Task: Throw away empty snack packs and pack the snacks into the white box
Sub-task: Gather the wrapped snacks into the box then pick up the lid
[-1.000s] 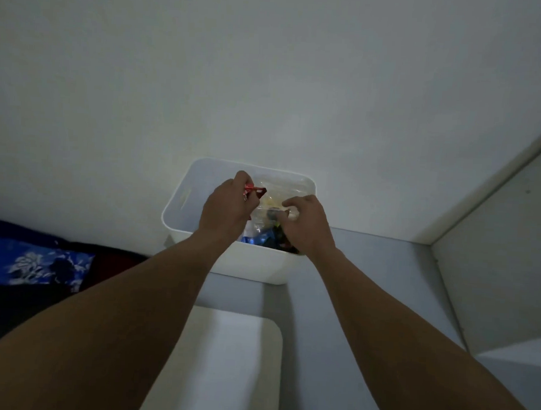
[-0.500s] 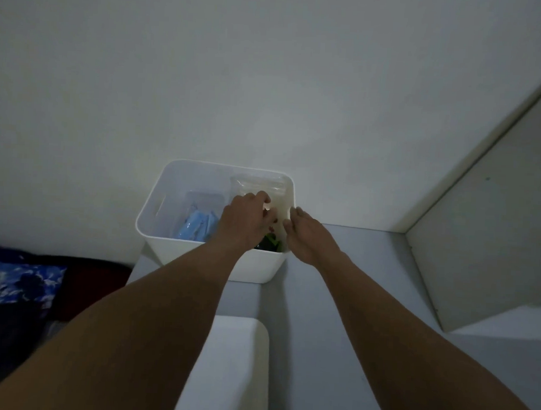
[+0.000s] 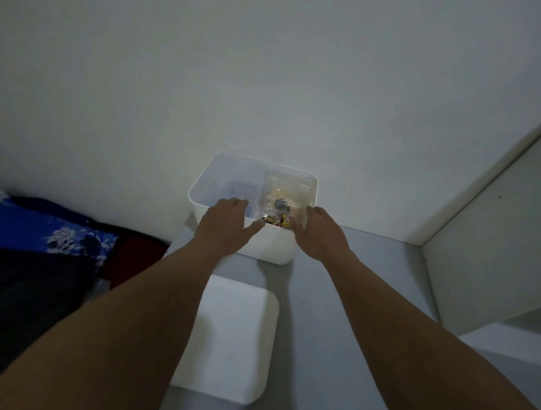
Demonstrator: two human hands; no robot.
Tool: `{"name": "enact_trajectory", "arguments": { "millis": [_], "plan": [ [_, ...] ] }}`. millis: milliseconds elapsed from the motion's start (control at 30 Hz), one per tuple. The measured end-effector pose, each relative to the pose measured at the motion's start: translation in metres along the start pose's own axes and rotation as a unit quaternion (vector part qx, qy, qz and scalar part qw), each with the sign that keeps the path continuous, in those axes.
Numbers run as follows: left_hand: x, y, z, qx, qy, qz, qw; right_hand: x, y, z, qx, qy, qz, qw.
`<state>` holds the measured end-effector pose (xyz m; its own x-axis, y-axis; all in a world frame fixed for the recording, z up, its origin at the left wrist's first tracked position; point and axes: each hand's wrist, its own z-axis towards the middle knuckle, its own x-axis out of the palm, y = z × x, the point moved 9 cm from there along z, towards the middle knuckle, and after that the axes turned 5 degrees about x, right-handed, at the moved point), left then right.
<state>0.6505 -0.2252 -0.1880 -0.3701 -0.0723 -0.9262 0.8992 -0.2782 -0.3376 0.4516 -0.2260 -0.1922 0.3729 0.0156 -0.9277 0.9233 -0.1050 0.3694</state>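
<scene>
A grey counter (image 3: 352,286) runs up to a plain white wall (image 3: 269,65) in dim light. On the right a white panel (image 3: 493,261) stands at an angle on the counter and meets the wall. At the left edge, lower than the counter, lies dark bedding with a blue floral cloth (image 3: 45,229) on top.

The white box (image 3: 264,248) sits on the counter with its back against the wall, open at the top. In its right half a clear plastic bag (image 3: 287,187) stands upright, and small coloured wrapped snacks (image 3: 278,220) show at the bottom of it. Something pale blue (image 3: 239,188) lies in the left half, too blurred to name. A flat white lid (image 3: 232,342) with rounded corners lies on the counter just in front of the box, apart from it.

Both bare forearms reach in from the near edge. The left hand (image 3: 223,226) is spread loosely over the near rim of the box, fingers straight and slightly apart, the thumb pointing toward the bag; it holds nothing. The right hand (image 3: 320,233) is at the near right corner of the box, fingers straight and together along the box's right side, thumb toward the rim; it also holds nothing. Whether its fingers actually press on the box wall cannot be told.
</scene>
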Motion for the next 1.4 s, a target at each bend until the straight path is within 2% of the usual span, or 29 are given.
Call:
{"name": "enact_trajectory", "arguments": {
  "millis": [133, 300, 700, 900, 1033, 1200, 1400],
  "plan": [
    [-0.014, 0.040, -0.051, -0.047, 0.035, 0.026, 0.998, 0.017, 0.017, -0.036, 0.012, -0.002, 0.004, 1.000],
    [-0.013, 0.085, -0.098, -0.051, 0.036, -0.020, 0.998, 0.054, 0.030, -0.077, 0.054, 0.005, 0.011, 0.998],
    [0.087, 0.175, -0.182, -0.087, 0.155, -0.034, 0.984, 0.181, 0.008, -0.163, 0.146, 0.076, 0.010, 0.986],
    [0.111, 0.190, -0.198, -0.096, 0.158, 0.031, 0.982, 0.219, -0.015, -0.191, 0.195, 0.094, -0.008, 0.976],
    [0.118, 0.213, -0.202, -0.220, 0.158, -0.034, 0.962, 0.231, -0.024, -0.195, 0.242, 0.099, 0.019, 0.965],
    [0.125, 0.227, -0.192, -0.281, 0.156, -0.096, 0.942, 0.230, -0.034, -0.187, 0.312, 0.087, 0.099, 0.941],
    [0.119, 0.232, -0.195, -0.320, 0.081, -0.245, 0.912, 0.219, -0.054, -0.194, 0.362, 0.033, 0.205, 0.909]
  ]
}}
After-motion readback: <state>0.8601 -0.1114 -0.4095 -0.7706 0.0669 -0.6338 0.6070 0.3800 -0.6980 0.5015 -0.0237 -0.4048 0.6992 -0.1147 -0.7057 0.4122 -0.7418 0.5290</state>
